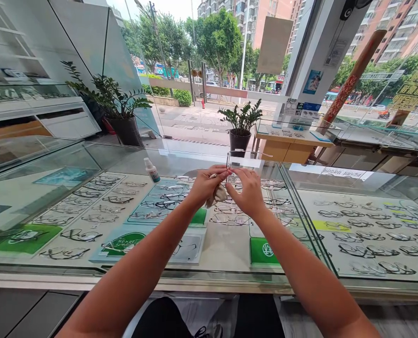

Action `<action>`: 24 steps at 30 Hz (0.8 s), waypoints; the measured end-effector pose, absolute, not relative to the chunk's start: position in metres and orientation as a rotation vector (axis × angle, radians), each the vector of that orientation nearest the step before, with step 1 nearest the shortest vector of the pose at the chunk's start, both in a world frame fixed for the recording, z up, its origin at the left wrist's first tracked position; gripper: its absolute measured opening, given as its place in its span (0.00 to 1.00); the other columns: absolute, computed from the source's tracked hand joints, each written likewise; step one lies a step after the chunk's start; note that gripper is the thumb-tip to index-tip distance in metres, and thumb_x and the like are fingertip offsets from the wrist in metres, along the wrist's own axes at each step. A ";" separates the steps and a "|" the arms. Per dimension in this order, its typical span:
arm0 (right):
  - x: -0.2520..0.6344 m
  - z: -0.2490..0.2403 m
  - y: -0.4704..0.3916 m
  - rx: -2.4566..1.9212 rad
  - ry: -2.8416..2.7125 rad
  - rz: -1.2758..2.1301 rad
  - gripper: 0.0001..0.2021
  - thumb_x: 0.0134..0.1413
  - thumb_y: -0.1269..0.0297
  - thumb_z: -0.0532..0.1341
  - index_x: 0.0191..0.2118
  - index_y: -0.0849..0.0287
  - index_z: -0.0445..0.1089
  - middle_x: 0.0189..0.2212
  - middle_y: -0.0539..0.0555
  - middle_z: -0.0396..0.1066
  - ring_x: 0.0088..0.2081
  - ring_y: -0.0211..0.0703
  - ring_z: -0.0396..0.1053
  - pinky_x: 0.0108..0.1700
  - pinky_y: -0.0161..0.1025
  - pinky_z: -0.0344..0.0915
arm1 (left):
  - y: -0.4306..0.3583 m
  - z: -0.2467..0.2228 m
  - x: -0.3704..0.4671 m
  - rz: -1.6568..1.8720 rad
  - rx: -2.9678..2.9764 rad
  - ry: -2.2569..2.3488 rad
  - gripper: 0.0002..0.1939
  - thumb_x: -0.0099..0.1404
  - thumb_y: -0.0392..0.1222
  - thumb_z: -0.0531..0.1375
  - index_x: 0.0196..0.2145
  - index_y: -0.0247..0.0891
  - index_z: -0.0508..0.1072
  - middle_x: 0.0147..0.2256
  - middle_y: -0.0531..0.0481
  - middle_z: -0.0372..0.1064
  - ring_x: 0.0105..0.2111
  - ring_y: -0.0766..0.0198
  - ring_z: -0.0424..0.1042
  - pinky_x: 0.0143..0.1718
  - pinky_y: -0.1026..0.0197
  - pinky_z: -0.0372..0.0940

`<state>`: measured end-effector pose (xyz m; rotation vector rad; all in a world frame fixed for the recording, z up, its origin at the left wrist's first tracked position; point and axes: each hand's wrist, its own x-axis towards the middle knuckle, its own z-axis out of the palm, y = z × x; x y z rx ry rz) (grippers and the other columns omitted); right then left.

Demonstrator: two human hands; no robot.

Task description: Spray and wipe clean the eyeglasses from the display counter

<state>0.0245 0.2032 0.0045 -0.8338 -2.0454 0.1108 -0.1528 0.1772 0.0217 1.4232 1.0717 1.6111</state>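
Note:
Above the glass counter, my left hand [209, 184] is closed with a crumpled beige cloth [216, 196] bunched under its fingers. Its fingertips meet those of my right hand [247, 188] at a pair of eyeglasses [228, 160]. The thin frame stands up over the fingertips, with one temple arm stretching off to the right. My right thumb and fingers pinch the eyeglasses from the other side. Much of the frame is hidden behind the fingers. A small white spray bottle [151, 170] with a teal lower part stands on the counter to the left of my hands.
Beneath the glass top [181, 157] lie rows of eyeglasses [80, 234] and green cards [263, 251]. Another glass case [371, 234] adjoins on the right. Beyond the counter are potted plants [240, 136], a wooden display table [290, 141] and a large window.

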 end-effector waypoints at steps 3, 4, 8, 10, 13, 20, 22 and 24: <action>0.025 0.004 0.205 -0.795 -2.042 0.149 0.17 0.72 0.56 0.63 0.59 0.57 0.76 0.58 0.61 0.80 0.60 0.57 0.74 0.67 0.55 0.65 | 0.178 0.021 -0.153 1.561 1.413 1.043 0.23 0.53 0.64 0.80 0.37 0.44 0.91 0.52 0.41 0.81 0.58 0.45 0.78 0.67 0.44 0.69; 0.025 0.004 0.206 -0.785 -2.038 0.168 0.17 0.72 0.56 0.63 0.58 0.57 0.77 0.57 0.61 0.80 0.59 0.57 0.74 0.66 0.54 0.66 | 0.177 0.020 -0.153 1.551 1.411 1.035 0.23 0.53 0.63 0.80 0.38 0.44 0.91 0.51 0.41 0.81 0.58 0.45 0.78 0.67 0.45 0.69; 0.025 0.004 0.207 -0.777 -2.015 0.262 0.15 0.71 0.55 0.63 0.55 0.57 0.77 0.53 0.61 0.82 0.55 0.57 0.76 0.61 0.53 0.71 | 0.176 0.020 -0.152 1.537 1.395 1.007 0.23 0.53 0.62 0.80 0.37 0.42 0.90 0.52 0.40 0.80 0.57 0.46 0.78 0.65 0.46 0.69; 0.025 0.004 0.206 -0.770 -1.999 0.293 0.14 0.71 0.56 0.63 0.54 0.56 0.76 0.52 0.60 0.83 0.54 0.56 0.77 0.60 0.53 0.71 | 0.175 0.020 -0.150 1.518 1.371 1.001 0.24 0.54 0.62 0.80 0.37 0.40 0.90 0.53 0.40 0.81 0.55 0.47 0.78 0.61 0.48 0.71; 0.025 0.004 0.206 -0.776 -1.968 0.301 0.14 0.71 0.57 0.62 0.55 0.57 0.77 0.52 0.60 0.83 0.54 0.56 0.78 0.61 0.53 0.71 | 0.173 0.021 -0.147 1.431 1.311 1.038 0.28 0.55 0.64 0.78 0.43 0.39 0.88 0.50 0.41 0.83 0.46 0.52 0.79 0.49 0.53 0.73; 0.034 0.009 0.213 -0.844 -1.893 0.260 0.16 0.75 0.56 0.58 0.57 0.56 0.78 0.57 0.61 0.82 0.58 0.57 0.76 0.64 0.56 0.69 | 0.167 0.032 -0.145 1.353 1.042 1.093 0.36 0.56 0.57 0.78 0.57 0.40 0.76 0.54 0.43 0.78 0.38 0.63 0.73 0.33 0.64 0.65; 0.037 0.011 0.215 -0.869 -1.840 0.240 0.16 0.75 0.56 0.58 0.57 0.56 0.78 0.56 0.60 0.82 0.58 0.58 0.76 0.65 0.58 0.69 | 0.166 0.031 -0.143 1.241 0.943 1.043 0.36 0.57 0.53 0.77 0.59 0.40 0.73 0.52 0.42 0.77 0.39 0.61 0.74 0.34 0.62 0.66; 0.039 0.012 0.217 -0.897 -1.810 0.232 0.16 0.74 0.57 0.58 0.57 0.55 0.78 0.56 0.60 0.82 0.57 0.59 0.75 0.64 0.60 0.68 | 0.167 0.027 -0.141 1.152 0.897 0.974 0.38 0.58 0.48 0.76 0.62 0.41 0.69 0.52 0.42 0.76 0.42 0.57 0.76 0.40 0.59 0.70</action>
